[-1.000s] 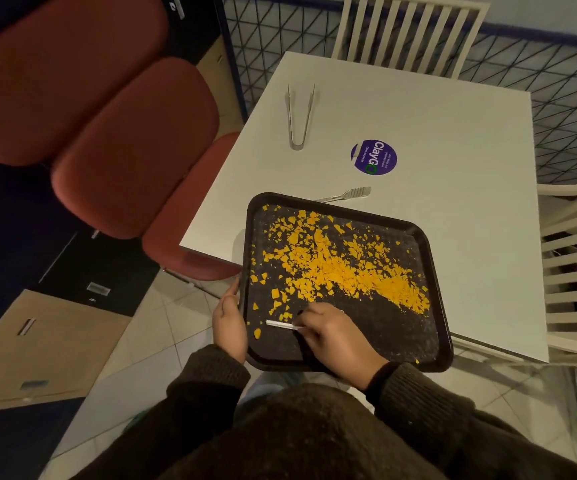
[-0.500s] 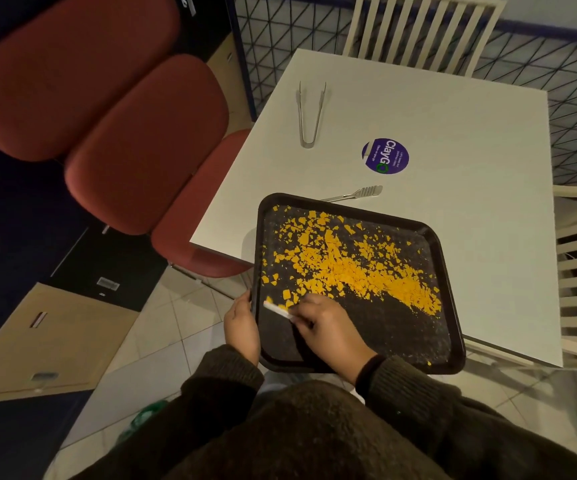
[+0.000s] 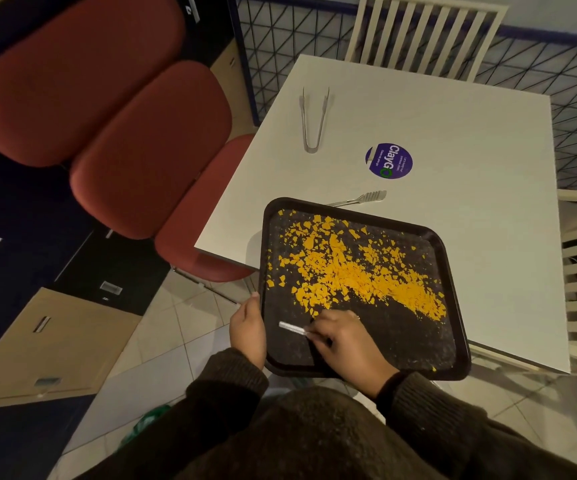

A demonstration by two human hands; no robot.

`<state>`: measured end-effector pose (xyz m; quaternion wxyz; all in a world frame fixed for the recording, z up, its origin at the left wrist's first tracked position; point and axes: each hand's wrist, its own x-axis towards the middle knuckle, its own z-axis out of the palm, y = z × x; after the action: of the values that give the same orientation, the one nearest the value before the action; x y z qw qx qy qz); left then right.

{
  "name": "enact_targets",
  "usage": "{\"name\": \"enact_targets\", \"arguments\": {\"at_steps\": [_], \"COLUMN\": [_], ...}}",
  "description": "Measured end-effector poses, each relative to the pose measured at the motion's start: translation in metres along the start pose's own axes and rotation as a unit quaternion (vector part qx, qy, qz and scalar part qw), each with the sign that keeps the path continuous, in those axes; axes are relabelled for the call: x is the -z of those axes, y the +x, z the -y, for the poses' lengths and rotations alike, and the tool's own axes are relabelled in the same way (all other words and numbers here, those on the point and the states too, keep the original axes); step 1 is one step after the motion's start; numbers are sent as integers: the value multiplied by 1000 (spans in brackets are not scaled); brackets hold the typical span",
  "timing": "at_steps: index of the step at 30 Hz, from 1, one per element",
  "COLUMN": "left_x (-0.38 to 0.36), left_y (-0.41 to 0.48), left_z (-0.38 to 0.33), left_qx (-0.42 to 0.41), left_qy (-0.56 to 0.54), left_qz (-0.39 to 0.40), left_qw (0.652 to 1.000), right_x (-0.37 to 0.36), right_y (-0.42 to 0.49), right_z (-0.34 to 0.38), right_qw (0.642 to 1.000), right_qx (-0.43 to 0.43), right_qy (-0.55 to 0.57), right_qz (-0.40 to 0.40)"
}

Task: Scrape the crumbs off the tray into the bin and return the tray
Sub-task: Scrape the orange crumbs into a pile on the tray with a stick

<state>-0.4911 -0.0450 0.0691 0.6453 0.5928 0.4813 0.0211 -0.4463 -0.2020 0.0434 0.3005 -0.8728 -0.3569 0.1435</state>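
Observation:
A dark square tray (image 3: 453,344) rests on the near corner of the white table (image 3: 453,126), its near edge overhanging. Orange crumbs (image 3: 356,275) lie in a diagonal band across it, from upper left to lower right. My left hand (image 3: 248,329) grips the tray's left rim. My right hand (image 3: 345,344) is over the tray's near left part, shut on a small white scraper (image 3: 292,328) whose tip points left, just below the crumbs. No bin is clearly visible.
Metal tongs (image 3: 313,121) and a metal utensil (image 3: 363,198) lie on the table beyond the tray, near a round purple sticker (image 3: 388,161). Red cushioned seats (image 3: 134,133) stand left. White slatted chairs (image 3: 425,36) flank the table. Something green (image 3: 148,422) shows on the tiled floor below.
The scraper swept up and left across the tray's near left part, then drew back toward me. The loose crumbs near that corner are gone from there. My left hand kept its hold on the rim.

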Motion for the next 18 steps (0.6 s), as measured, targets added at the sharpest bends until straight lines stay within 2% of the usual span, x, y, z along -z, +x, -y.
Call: {"name": "enact_targets", "arguments": {"at_steps": [5, 8, 14, 18], "left_x": [0, -1, 0, 0], "left_y": [2, 2, 5, 7], "left_z": [3, 3, 0, -1], "left_qx": [-2, -6, -15, -75], "left_qy": [13, 13, 14, 59], "left_qz": [1, -1, 3, 31], "left_qw": [1000, 1000, 1000, 995], "right_x": [6, 12, 20, 15], "right_y": [20, 24, -9, -20], "right_z": [-25, -41, -43, -56], "right_qw": [991, 982, 997, 994], "right_qx": [-101, -155, -81, -105], "right_qy": [22, 19, -16, -38], "right_qz": [-83, -102, -13, -15]}}
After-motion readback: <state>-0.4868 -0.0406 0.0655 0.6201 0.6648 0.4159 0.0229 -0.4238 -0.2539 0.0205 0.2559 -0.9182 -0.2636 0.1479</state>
